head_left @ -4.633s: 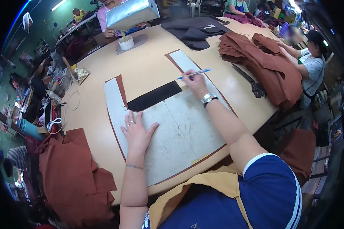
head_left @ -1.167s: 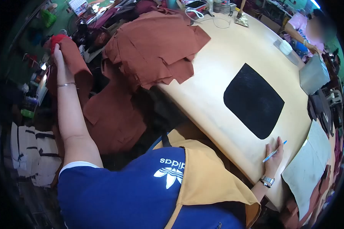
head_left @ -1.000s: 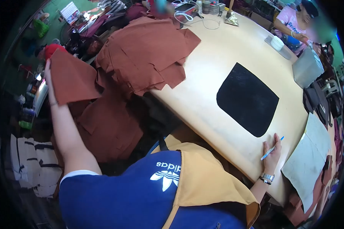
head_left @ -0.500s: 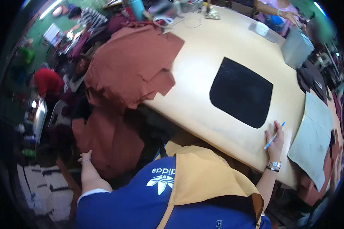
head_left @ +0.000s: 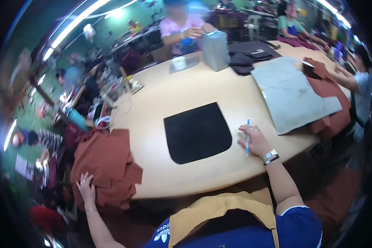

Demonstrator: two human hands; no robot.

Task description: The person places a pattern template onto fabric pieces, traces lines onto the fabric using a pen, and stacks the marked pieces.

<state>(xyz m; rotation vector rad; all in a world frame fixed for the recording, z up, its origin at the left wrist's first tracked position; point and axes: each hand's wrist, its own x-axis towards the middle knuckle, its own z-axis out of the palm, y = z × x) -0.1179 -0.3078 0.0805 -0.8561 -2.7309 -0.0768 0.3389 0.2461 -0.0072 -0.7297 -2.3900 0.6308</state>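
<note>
My left hand (head_left: 86,188) rests on a pile of rust-brown fabric pieces (head_left: 107,159) at the table's left edge, its fingers spread and holding nothing. A slim blue-and-white pen (head_left: 247,138) is held in my right hand (head_left: 257,141), which is low over the tabletop. Just left of that hand lies a flat black panel (head_left: 198,133) with two rounded corners nearest me. To the hand's right, a large pale grey sheet (head_left: 289,97) with worn marks lies over more rust-brown fabric (head_left: 328,95).
The light wooden table (head_left: 153,97) has a grey metal canister (head_left: 215,50), a white roll (head_left: 179,63) and dark folded cloth (head_left: 252,56) at its far side. A co-worker in pink (head_left: 182,31) is behind the canister. Another person (head_left: 361,78) works at the right.
My view has swung round to the right. My left hand has come up from the fabric hanging beside the table to the pile on it. My right hand still holds the pen.
</note>
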